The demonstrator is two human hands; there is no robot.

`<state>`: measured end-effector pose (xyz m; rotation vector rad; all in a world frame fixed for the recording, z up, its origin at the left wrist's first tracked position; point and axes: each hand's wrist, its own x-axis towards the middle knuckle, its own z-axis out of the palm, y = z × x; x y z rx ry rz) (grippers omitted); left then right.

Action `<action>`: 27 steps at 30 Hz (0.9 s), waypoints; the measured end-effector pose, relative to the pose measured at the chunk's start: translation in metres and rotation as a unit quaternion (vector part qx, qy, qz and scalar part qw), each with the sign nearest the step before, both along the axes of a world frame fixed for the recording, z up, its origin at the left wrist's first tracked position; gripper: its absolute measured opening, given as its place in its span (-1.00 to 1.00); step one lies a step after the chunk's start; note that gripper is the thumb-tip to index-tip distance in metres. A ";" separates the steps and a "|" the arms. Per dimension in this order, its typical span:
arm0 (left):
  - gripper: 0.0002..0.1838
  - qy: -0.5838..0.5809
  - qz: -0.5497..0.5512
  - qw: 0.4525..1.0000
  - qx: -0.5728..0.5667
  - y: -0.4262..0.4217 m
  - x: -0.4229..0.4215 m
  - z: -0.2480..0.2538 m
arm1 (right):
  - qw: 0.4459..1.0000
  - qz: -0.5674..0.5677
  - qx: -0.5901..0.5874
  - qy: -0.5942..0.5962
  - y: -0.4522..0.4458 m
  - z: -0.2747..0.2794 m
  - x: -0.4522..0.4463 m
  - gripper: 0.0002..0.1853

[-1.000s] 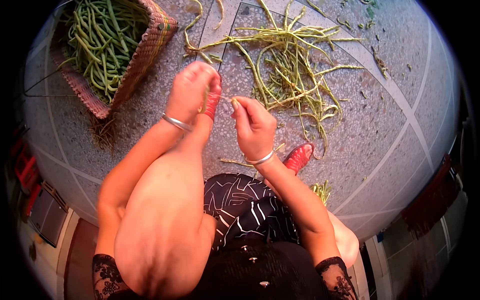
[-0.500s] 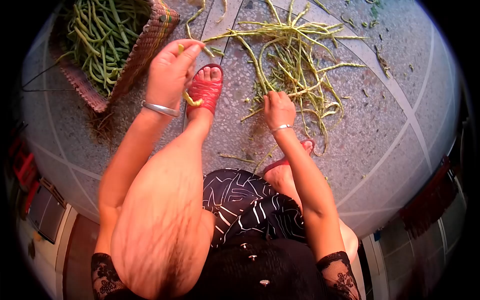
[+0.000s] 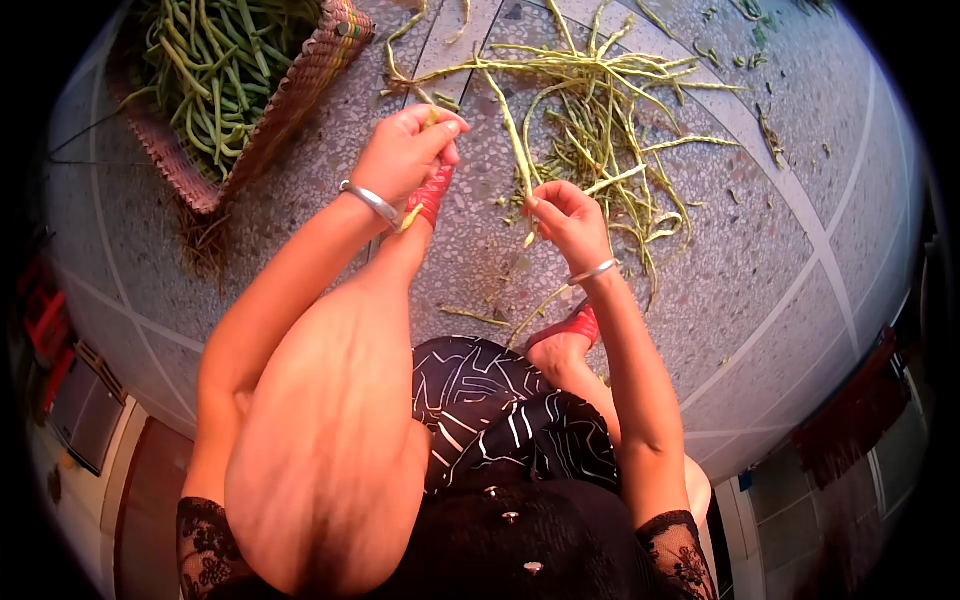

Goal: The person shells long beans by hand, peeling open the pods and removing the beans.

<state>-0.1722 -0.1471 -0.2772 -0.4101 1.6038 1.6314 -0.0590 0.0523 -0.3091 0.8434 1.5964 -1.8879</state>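
My left hand is closed around a yellow-green bean pod, whose end hangs below the palm above my sandalled foot. Right of it, my right hand pinches the lower part of a long green bean pod at the left edge of the pile. That pod runs up and away from my fingers. The pile of long bean pods lies loosely on the speckled floor, with short green pieces among the long pods. A woven basket at the upper left holds many green bean pieces.
My red sandals rest on the floor beneath my hands. Loose pods and scraps lie at the upper right. A stray pod is near my skirt. Dry brown fibres stick out under the basket.
My left hand swung left, then came back right with the pod in it. My right hand moved right to the pile and now grips a long pod, drawn slightly towards me.
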 end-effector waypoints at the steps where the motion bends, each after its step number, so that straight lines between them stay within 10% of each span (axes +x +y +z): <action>1: -0.83 -0.012 0.000 1.000 0.005 0.002 0.001 -0.006 | 0.999 -0.007 -0.030 -0.016 0.000 0.010 -0.004 -0.88; 11: -0.78 -0.203 0.070 0.974 0.067 0.024 -0.010 -0.048 | 0.987 0.058 -0.144 -0.030 -0.006 0.043 -0.002 -0.86; 27: -0.71 -0.045 -0.130 0.988 0.067 0.031 0.005 0.005 | 0.994 0.014 0.062 0.090 0.016 0.047 -0.079 -0.70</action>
